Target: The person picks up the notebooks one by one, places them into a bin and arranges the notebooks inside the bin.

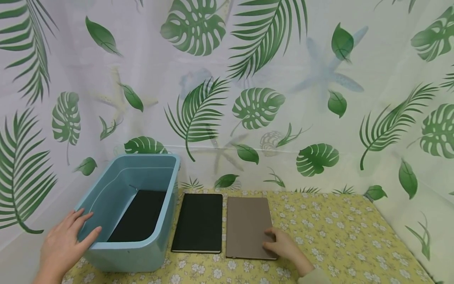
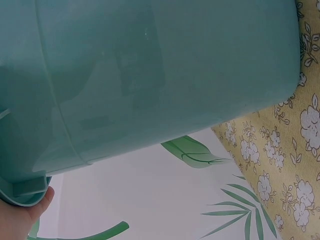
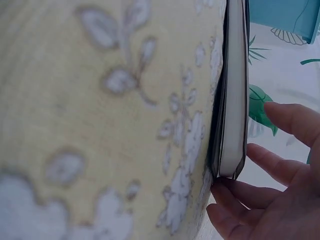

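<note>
The left hand (image 1: 65,240) comes in low at the left, its fingers spread and only slightly bent over the near left corner of a blue tub (image 1: 124,245). Some fingers reach across the rim and the thumb points toward the inside; the hand rests there without a fist. The left wrist view shows a fingertip at the rim and the smooth outer wall below it, standing on the cloth.

At the bottom edge, to the right, a pale sleeve (image 1: 313,277) leads to the right hand (image 1: 283,244), whose thumb and fingers are loosely bent, with a gap between them. They are at the right edge of a taupe notebook (image 1: 246,225). The right wrist view shows fingertips against the notebook's corner and others beside the cover; whether they press on it, I cannot tell. The notebook lies flat, its cream page edges showing in that close view.

Just left of it, with a narrow strip of cloth between, a black notebook (image 1: 198,223) lies flat, parallel to the taupe one and next to the tub's right side. Inside the tub, a flat black item (image 1: 142,217) covers much of the floor.

All of this sits on a yellow tablecloth (image 1: 347,236) printed with white flowers. Behind hangs a whitish sheet (image 1: 269,165) patterned with green leaves, with faint starfish and shells among them.
</note>
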Motion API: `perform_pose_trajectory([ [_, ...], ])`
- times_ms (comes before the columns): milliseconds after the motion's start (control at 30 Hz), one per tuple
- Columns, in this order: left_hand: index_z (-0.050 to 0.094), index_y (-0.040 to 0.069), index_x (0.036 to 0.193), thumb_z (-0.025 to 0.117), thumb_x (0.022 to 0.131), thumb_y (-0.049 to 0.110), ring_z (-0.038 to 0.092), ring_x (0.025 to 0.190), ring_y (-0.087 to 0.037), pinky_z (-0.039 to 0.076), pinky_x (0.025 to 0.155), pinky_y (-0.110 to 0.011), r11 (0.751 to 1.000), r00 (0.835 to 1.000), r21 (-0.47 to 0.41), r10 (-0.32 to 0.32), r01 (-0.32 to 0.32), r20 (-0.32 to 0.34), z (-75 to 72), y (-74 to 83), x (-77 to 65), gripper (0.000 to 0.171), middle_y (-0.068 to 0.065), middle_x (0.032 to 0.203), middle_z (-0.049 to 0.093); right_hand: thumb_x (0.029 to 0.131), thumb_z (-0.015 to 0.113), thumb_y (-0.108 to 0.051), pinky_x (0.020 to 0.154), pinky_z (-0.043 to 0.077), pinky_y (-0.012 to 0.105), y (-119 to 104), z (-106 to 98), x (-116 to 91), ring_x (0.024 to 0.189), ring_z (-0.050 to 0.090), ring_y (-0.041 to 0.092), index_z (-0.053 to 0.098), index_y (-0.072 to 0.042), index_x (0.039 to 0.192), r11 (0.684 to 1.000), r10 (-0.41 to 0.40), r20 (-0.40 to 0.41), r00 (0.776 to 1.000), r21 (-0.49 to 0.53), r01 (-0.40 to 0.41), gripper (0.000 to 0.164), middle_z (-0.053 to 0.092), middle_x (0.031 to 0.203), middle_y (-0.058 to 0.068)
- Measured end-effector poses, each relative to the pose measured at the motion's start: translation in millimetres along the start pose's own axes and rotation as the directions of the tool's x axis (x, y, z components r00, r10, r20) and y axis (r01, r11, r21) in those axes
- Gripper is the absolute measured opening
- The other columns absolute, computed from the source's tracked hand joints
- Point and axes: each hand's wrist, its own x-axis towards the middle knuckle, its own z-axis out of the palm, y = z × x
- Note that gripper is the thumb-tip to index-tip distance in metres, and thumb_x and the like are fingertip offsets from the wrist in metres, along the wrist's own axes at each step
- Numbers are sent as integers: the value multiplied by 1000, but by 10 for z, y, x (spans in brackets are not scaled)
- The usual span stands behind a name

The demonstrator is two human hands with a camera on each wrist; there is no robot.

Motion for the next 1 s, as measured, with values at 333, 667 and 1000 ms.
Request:
perform_pose_trajectory([
  [333,55,-3,114,51,84,48,34,114,-46,29,80,-62,1000,1000,0,9,-9,-1,-6,0,4,59,-31,120,43,83,59,-11,68,47,40,32,-71,87,85,55,26,57,6,106,935,184,28,983,304,-184,29,56,103,17],
  [667,53,-3,115,50,85,49,31,116,-46,27,80,-63,1000,1000,-11,-8,8,18,-15,-5,-1,60,-31,122,41,86,53,-12,84,44,43,14,-99,84,110,44,41,46,8,120,792,273,81,959,547,-271,40,46,120,27],
  [1000,53,-3,116,50,85,49,32,115,-46,27,80,-63,1000,1000,-5,-3,3,23,-27,4,-1,61,-31,121,41,86,55,-9,79,46,41,66,-22,113,105,50,33,46,7,120,756,285,72,956,596,-270,39,45,119,26],
])
